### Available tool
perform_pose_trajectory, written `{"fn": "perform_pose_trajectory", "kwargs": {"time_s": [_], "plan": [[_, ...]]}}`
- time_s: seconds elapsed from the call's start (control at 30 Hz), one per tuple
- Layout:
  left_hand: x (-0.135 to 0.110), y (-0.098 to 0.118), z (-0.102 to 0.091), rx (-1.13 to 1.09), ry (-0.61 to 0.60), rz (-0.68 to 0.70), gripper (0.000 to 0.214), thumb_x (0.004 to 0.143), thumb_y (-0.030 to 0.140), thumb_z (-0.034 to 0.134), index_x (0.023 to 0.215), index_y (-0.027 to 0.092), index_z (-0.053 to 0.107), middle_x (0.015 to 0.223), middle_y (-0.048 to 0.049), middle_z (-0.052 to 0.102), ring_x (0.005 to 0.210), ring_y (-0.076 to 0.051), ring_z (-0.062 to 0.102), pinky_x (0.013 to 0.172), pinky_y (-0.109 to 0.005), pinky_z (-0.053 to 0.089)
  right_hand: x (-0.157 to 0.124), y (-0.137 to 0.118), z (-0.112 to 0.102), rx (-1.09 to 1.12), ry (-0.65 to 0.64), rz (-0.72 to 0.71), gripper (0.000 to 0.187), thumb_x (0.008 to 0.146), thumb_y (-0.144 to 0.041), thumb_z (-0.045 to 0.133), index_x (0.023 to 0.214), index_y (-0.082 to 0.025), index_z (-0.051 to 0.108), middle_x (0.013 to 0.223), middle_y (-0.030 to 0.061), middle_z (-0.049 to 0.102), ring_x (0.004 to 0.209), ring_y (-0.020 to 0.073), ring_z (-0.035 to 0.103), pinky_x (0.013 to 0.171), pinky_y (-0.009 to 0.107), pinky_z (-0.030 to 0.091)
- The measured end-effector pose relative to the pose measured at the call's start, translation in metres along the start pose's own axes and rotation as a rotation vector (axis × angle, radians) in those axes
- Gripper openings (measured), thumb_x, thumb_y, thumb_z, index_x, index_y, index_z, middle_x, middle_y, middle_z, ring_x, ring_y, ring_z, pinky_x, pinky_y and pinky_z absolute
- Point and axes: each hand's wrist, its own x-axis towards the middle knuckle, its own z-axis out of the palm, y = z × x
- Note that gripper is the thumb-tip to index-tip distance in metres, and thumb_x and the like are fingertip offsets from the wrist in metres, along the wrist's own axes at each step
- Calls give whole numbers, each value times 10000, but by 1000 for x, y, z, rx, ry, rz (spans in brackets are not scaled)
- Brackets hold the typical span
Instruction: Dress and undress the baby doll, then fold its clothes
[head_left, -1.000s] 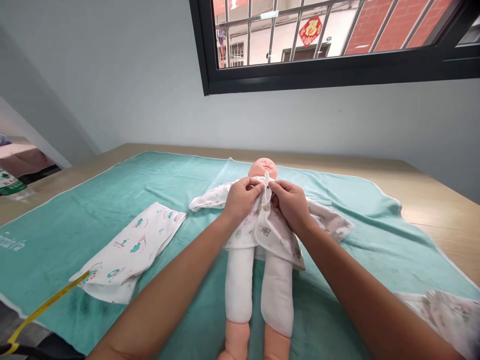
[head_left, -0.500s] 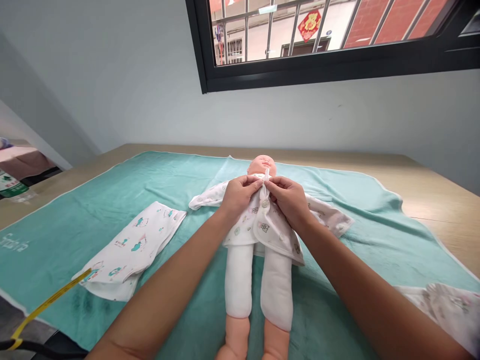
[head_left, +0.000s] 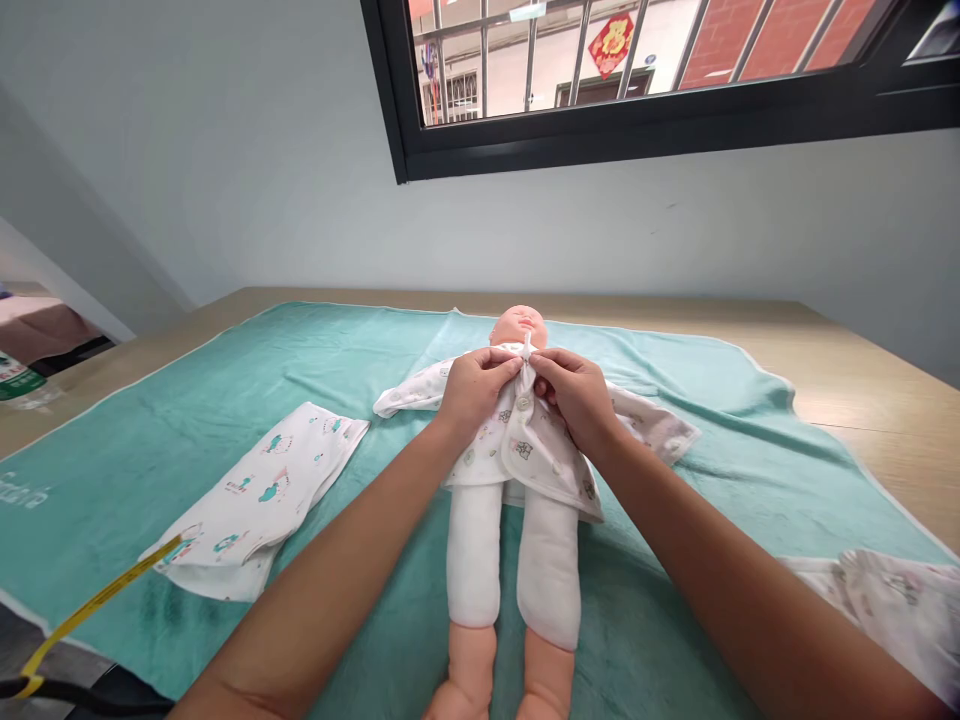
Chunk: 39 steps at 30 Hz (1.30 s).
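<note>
A baby doll [head_left: 472, 560] lies on its back, head away from me, dressed in a white printed baby jacket [head_left: 487, 455] with its sleeves spread to both sides. My left hand [head_left: 478, 388] pinches the jacket's front edge just below the doll's neck. Close beside it, my right hand [head_left: 574, 390] pinches the opposite front edge, and the fingertips of both hands nearly meet. Whatever fastener lies between the fingertips is hidden. Lower on the front placket, a round button [head_left: 523, 403] shows. The doll's white cloth legs and bare feet point toward me.
A teal blanket [head_left: 330, 350] covers much of the wooden table [head_left: 847, 390]. Folded white printed cloth [head_left: 262, 500] lies to the left, more printed clothing [head_left: 892, 610] at the lower right. A yellow strap [head_left: 105, 598] on a black cable hangs lower left. A window [head_left: 525, 60] is ahead.
Both hands keep their pinch at the jacket's neckline with barely any movement. The whole view has shifted slightly.
</note>
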Motion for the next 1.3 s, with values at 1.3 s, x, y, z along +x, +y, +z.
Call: {"fn": "perform_pose_trajectory", "kwargs": {"time_s": [1.3], "plan": [[0, 3, -3, -77, 15, -76, 142, 736, 280, 751, 790, 159, 700, 714, -20, 628, 676, -125, 546, 669, -269, 444, -9, -1, 5, -174, 39, -170, 180, 791, -342, 636, 856, -222, 755, 782, 10, 713, 715, 168, 617, 666, 279, 466]]}}
